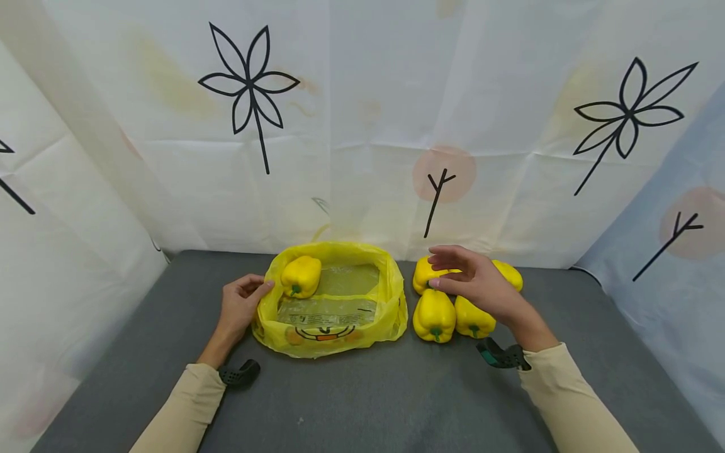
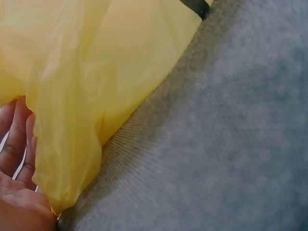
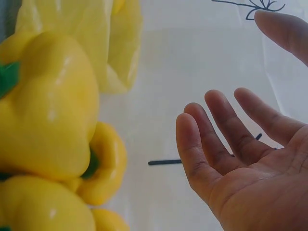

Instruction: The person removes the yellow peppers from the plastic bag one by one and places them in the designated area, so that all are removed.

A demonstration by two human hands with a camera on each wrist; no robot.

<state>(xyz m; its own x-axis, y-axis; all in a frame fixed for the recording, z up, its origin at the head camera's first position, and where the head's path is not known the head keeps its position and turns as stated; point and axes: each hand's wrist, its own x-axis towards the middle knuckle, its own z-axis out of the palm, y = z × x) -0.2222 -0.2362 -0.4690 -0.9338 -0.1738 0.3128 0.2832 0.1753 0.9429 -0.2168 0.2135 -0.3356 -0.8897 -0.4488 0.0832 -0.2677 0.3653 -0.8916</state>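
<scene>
A yellow plastic bag [image 1: 391, 283] stands with its mouth spread wide on the table. Inside it, toward the left, lies one yellow bell pepper [image 1: 301, 277] with a green stem. My left hand [image 1: 238, 308] pinches the bag's left rim between thumb and fingers; in the left wrist view, yellow film [image 2: 72, 144] covers part of the fingers. My right hand [image 1: 484, 286] hovers over a group of yellow bell peppers [image 1: 434, 316] to the right of the bag, partly hiding those behind. Its fingers are spread and relaxed in the right wrist view, holding nothing.
The grey table [image 1: 362, 402] runs back to a white fabric backdrop [image 1: 362, 126] printed with line-drawn flowers. More fabric hangs at the left and right sides. A dark wrist strap [image 1: 240, 374] sits on the left wrist, another [image 1: 504, 355] on the right.
</scene>
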